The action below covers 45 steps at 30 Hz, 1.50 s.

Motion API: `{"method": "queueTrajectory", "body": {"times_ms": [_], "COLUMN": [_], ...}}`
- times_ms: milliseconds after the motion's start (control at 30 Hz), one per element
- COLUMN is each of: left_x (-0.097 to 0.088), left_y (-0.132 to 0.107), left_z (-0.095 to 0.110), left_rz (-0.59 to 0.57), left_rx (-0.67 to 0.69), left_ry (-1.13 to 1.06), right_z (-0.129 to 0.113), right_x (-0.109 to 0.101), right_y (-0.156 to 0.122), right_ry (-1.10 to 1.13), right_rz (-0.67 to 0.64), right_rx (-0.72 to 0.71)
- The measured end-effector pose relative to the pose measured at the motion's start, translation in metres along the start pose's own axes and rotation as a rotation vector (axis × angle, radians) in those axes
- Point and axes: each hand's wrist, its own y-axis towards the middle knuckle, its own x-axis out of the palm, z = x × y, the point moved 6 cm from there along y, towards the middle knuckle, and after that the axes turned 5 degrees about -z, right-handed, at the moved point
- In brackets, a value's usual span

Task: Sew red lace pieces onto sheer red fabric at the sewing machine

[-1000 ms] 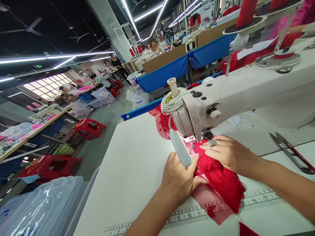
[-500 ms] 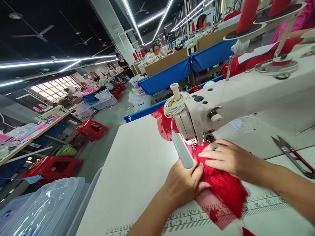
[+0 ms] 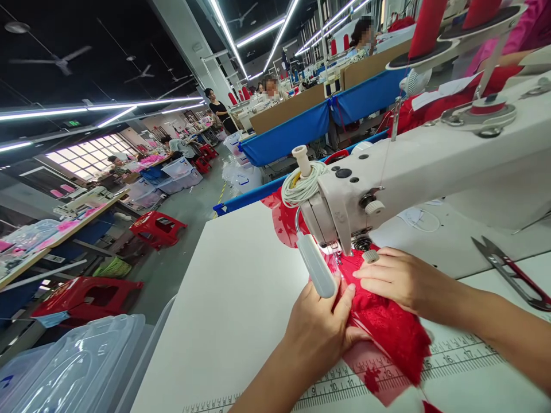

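Observation:
A piece of red lace fabric (image 3: 390,327) lies on the white table (image 3: 241,287) under the head of a white sewing machine (image 3: 430,166). My left hand (image 3: 321,330) presses on the near edge of the fabric, fingers closed on it, just below the machine's white lamp (image 3: 316,265). My right hand (image 3: 396,278) lies flat on the fabric right beside the needle area, fingers stretched out, with a thimble on one finger. More red fabric (image 3: 286,221) shows behind the machine head.
Thread snips (image 3: 512,274) lie on the table at the right. A ruler scale (image 3: 430,358) is printed along the table's near edge. Clear plastic bins (image 3: 73,367) stand at the lower left, red stools (image 3: 157,228) in the aisle. Other people work at benches farther back.
Both hands have stayed on the red fabric, shifting it slightly at the needle. The view has swayed a little.

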Motion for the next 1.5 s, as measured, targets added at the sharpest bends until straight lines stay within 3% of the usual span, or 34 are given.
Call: {"method": "queueTrajectory", "body": {"times_ms": [500, 1067, 1233, 1500], "left_x": [0.0, 0.011, 0.014, 0.012], "left_y": [-0.003, -0.003, -0.002, -0.004], "left_z": [0.001, -0.008, -0.012, -0.016], "left_rz": [0.024, -0.055, -0.067, -0.11], "left_rx": [-0.037, -0.063, -0.083, -0.134], "left_ry": [0.074, 0.162, 0.141, 0.033], "right_z": [0.001, 0.015, 0.019, 0.022], "right_x": [-0.001, 0.007, 0.013, 0.015], "right_y": [0.002, 0.004, 0.003, 0.0], "right_ry": [-0.044, -0.11, -0.115, -0.097], "right_rz": [-0.012, -0.002, -0.067, -0.004], "right_rx": [0.033, 0.066, 0.057, 0.08]}}
